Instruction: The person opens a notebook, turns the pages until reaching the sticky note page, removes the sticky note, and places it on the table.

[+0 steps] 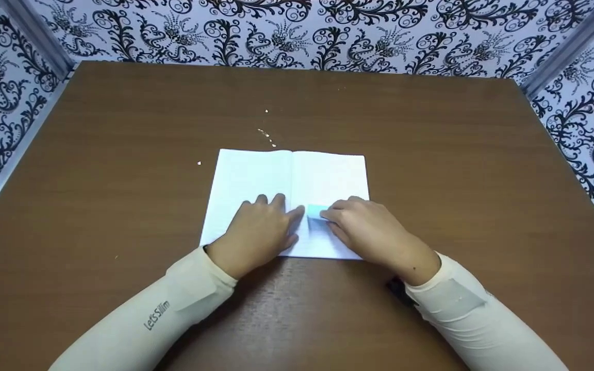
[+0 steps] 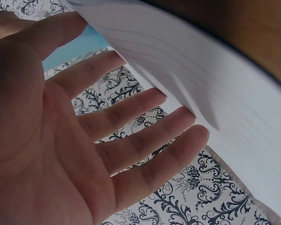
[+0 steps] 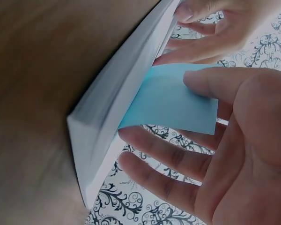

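Note:
An open notebook (image 1: 256, 172) with white pages lies on the table. Across its left page, near the fold, my left hand (image 1: 258, 232) is spread, its fairly straight fingertips resting on the paper. A light blue sticky note (image 3: 171, 101) stands up from the right page, its lower edge along the paper. My right hand (image 1: 366, 226) pinches this note between the thumb, on its near face in the right wrist view, and fingers partly hidden behind it. The lower two fingers of that hand reach down to the page.
The notebook lies on a brown wooden table (image 1: 121, 206). Several small pale crumbs (image 1: 267, 135) are scattered beyond the notebook and to its left. Black-and-white patterned wallpaper (image 1: 276, 36) surrounds the far and side edges.

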The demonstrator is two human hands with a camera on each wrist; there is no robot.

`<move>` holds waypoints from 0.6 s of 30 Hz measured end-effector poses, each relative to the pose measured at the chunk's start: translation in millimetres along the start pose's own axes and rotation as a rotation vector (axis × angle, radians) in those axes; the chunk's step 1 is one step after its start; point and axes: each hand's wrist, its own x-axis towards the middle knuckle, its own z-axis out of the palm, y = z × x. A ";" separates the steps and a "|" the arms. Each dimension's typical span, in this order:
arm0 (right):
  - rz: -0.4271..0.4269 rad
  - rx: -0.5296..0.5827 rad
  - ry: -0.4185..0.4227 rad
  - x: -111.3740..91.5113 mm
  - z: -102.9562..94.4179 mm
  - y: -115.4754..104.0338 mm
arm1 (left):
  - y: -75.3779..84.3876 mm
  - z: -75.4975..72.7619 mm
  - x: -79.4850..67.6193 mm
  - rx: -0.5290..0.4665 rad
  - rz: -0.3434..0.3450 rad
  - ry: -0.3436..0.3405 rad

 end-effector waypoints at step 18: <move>0.110 0.063 0.008 0.1 -7.2 17.7 | -0.4 -0.6 0.9 -0.003 -0.001 -0.044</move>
